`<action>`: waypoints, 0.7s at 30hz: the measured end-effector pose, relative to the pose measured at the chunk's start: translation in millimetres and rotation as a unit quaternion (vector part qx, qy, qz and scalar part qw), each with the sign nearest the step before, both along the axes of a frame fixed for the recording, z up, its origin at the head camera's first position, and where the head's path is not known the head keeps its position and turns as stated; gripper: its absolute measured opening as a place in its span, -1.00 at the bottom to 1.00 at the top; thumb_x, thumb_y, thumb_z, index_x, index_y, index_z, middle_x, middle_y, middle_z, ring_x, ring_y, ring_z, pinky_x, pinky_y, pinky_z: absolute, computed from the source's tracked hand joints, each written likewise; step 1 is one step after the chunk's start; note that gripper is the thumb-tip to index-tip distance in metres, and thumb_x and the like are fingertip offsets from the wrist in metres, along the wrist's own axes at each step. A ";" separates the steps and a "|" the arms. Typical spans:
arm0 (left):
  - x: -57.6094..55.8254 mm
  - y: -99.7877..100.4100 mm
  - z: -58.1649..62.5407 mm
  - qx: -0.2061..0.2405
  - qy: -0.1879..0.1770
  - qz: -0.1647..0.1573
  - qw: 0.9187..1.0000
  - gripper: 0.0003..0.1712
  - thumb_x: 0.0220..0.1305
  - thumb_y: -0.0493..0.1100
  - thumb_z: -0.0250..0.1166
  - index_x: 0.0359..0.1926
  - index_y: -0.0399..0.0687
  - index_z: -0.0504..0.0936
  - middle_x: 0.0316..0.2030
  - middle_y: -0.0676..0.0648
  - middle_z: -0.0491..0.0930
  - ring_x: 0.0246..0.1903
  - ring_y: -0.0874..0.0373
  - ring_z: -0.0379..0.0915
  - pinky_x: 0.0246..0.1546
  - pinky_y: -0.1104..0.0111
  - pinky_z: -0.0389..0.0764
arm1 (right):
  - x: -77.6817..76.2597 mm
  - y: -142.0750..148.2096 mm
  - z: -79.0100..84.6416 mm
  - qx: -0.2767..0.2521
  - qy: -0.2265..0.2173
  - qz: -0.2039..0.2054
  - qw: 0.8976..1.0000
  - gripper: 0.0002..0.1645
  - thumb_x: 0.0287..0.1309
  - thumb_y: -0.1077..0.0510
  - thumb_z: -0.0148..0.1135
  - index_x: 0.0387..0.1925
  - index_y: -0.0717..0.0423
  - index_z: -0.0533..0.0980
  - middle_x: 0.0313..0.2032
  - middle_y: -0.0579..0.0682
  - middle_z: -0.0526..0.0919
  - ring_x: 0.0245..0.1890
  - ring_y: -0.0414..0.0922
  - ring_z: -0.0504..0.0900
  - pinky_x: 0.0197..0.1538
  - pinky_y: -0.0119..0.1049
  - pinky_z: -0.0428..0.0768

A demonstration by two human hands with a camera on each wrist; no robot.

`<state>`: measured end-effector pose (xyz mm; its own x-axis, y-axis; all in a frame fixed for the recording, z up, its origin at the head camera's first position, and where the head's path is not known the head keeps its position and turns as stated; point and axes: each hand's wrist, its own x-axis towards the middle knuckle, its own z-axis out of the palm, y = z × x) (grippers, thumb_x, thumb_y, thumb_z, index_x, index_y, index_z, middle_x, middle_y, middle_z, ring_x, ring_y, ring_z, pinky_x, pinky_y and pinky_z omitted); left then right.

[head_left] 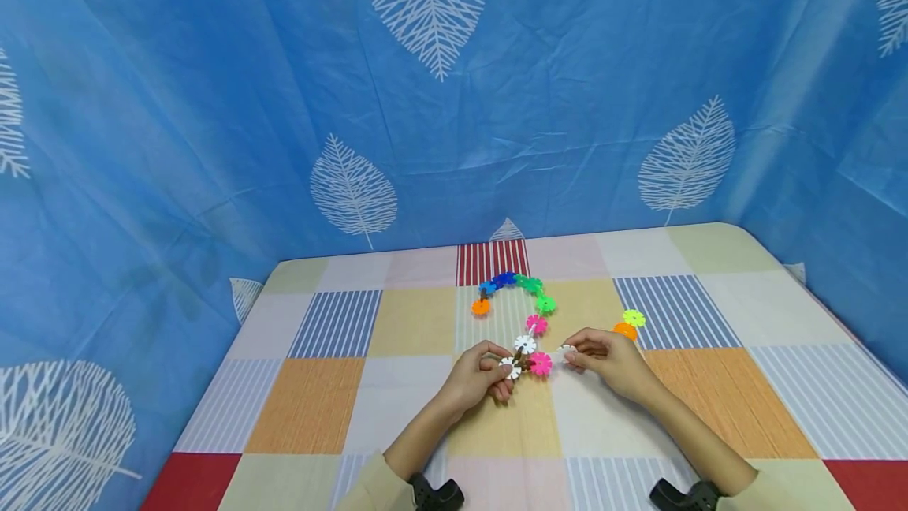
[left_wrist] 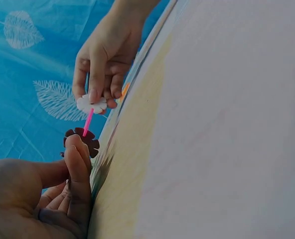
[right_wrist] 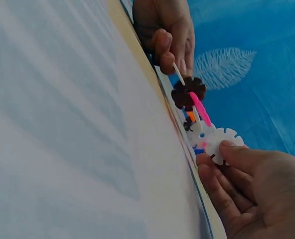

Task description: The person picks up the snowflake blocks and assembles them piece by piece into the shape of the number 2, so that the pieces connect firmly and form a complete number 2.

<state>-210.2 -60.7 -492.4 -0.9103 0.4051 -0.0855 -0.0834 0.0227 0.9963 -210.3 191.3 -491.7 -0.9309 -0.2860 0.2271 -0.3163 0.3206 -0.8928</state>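
Observation:
A chain of flower-shaped interlocking discs curves over the cloth, from an orange disc through blue discs and green discs down to both hands. My left hand pinches a white disc near a brown disc. A pink disc sticks out from the brown one, edge-on in the left wrist view. Between thumb and fingers, my right hand holds another white disc against the pink disc's edge. Whether their slots are joined, I cannot tell.
Just beyond the right hand lie a yellow disc and an orange disc, partly hidden by that hand. A patchwork cloth covers the table. Blue curtain with white leaf prints hangs behind and at both sides.

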 end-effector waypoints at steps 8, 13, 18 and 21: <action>-1.8 -0.8 -3.0 -0.002 0.001 0.000 1.000 -0.77 0.26 -0.37 0.14 -0.07 -0.36 0.42 -0.59 -0.20 0.57 -0.72 0.19 0.44 -0.69 0.49 0.49 | 9.7 -12.6 12.2 -0.013 0.000 0.016 1.000 -0.88 0.09 0.38 0.21 -0.28 0.37 0.53 -0.44 0.18 0.64 -0.43 -0.04 0.66 -0.32 -0.26 0.63; -2.4 -0.8 -4.2 0.005 -0.003 0.000 1.000 -0.78 0.26 -0.38 0.13 -0.07 -0.36 0.41 -0.59 -0.20 0.57 -0.72 0.19 0.44 -0.69 0.49 0.48 | 13.3 -15.0 18.5 -0.044 0.004 0.029 0.999 -0.88 0.08 0.42 0.20 -0.30 0.43 0.51 -0.43 0.24 0.63 -0.41 -0.03 0.67 -0.31 -0.23 0.63; -1.7 -1.3 -0.9 0.011 -0.004 -0.004 1.000 -0.78 0.25 -0.39 0.14 -0.08 -0.36 0.41 -0.60 -0.19 0.56 -0.72 0.19 0.44 -0.68 0.49 0.49 | 5.4 -13.4 -2.3 -0.067 0.018 0.034 0.997 -0.91 0.07 0.37 0.23 -0.33 0.34 0.53 -0.43 0.15 0.66 -0.41 -0.08 0.67 -0.33 -0.25 0.64; -1.3 -1.9 0.5 0.011 -0.003 -0.006 1.000 -0.79 0.24 -0.41 0.15 -0.10 -0.38 0.41 -0.60 -0.20 0.56 -0.71 0.20 0.45 -0.67 0.49 0.50 | 2.9 -14.5 -10.0 -0.064 0.030 0.022 0.997 -0.93 0.03 0.34 0.28 -0.38 0.26 0.55 -0.44 0.08 0.67 -0.41 -0.12 0.67 -0.34 -0.30 0.63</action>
